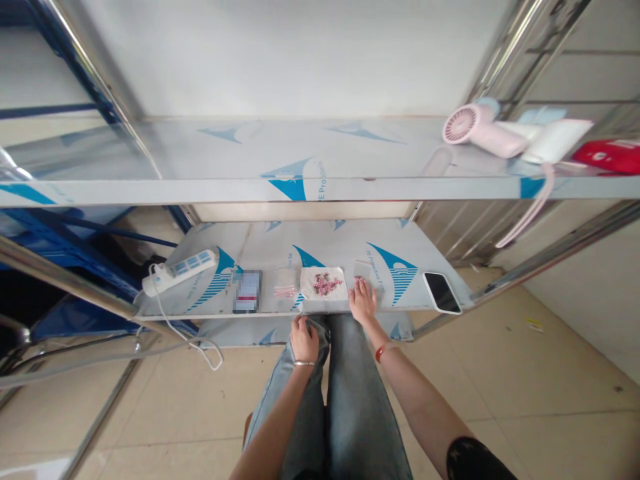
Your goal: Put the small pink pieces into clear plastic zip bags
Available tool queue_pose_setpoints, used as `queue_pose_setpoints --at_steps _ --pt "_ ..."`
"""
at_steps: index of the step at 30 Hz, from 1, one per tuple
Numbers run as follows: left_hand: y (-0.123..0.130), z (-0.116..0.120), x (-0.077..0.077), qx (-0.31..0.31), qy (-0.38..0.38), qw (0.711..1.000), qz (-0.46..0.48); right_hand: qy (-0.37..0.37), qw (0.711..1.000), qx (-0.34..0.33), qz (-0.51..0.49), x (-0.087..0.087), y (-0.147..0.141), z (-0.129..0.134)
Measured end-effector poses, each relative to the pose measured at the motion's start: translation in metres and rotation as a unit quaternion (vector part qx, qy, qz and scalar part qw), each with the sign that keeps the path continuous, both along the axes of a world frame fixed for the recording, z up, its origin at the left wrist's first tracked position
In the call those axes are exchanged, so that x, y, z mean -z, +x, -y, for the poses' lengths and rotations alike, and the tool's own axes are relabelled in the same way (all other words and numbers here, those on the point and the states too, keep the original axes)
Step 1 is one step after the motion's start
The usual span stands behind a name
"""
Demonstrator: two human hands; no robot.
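Though tiny, beads (323,285) vivid pink.

A small, clear plastic bag (369,270) with pink-red pieces inside lies flat on a film-covered metal shelf (345,243), its near end partly covered. Just to its left, a white, roughly square pad (309,275) lies flat, holding a loose, uneven cluster of small pink and dark red pieces (324,285).

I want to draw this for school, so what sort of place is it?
Probably a workroom or storeroom, though I can't be sure. It has a metal rack with a power strip and little pink bits laid out on it.
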State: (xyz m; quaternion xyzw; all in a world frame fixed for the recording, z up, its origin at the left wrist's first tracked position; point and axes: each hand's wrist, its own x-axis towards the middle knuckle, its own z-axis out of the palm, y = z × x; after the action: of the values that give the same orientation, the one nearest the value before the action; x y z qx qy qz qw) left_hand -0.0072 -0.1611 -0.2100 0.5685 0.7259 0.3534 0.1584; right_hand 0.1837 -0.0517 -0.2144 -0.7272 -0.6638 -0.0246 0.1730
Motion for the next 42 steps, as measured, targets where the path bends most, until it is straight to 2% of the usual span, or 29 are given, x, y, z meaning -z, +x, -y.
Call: queue_pose_setpoints --at_steps 5,11,17,23,27,31,34,37,39,42 --pt "0.008 0.013 0.007 0.013 0.024 0.999 0.030 0.011 1.000 -0.001 -0.009 -0.001 0.001 0.004" --pt "0.004 0.011 0.006 0.006 0.031 0.999 0.034 0.058 0.997 0.039 -0.022 -0.003 0.000 0.011" --pt "0.000 0.010 0.004 0.000 0.033 0.998 0.049 0.120 0.982 0.125 -0.080 -0.007 0.004 -0.014" --pt "-0.005 0.006 0.004 -0.006 0.034 0.997 0.067 0.078 0.983 0.098 -0.131 0.007 0.008 -0.031" --pt "-0.011 0.002 0.004 -0.007 0.056 0.994 0.089 0.140 0.961 0.123 -0.204 0.011 0.007 -0.026" --pt "-0.013 -0.004 -0.003 0.028 0.094 0.986 0.138 0.252 0.912 0.147 -0.288 0.008 -0.008 -0.005" --pt "-0.009 -0.017 -0.011 0.102 0.075 0.968 0.216 0.310 0.890 0.092 -0.322 0.008 -0.033 0.026" --pt "0.001 -0.036 -0.016 0.170 0.009 0.924 0.342 0.273 0.903 -0.017 -0.331 0.009 -0.061 0.059" --pt "0.005 -0.048 -0.015 0.161 -0.024 0.886 0.434 0.234 0.911 -0.086 -0.330 0.008 -0.073 0.073" --pt "0.005 -0.059 -0.007 0.107 -0.048 0.853 0.509 0.181 0.903 -0.148 -0.361 0.003 -0.079 0.079"
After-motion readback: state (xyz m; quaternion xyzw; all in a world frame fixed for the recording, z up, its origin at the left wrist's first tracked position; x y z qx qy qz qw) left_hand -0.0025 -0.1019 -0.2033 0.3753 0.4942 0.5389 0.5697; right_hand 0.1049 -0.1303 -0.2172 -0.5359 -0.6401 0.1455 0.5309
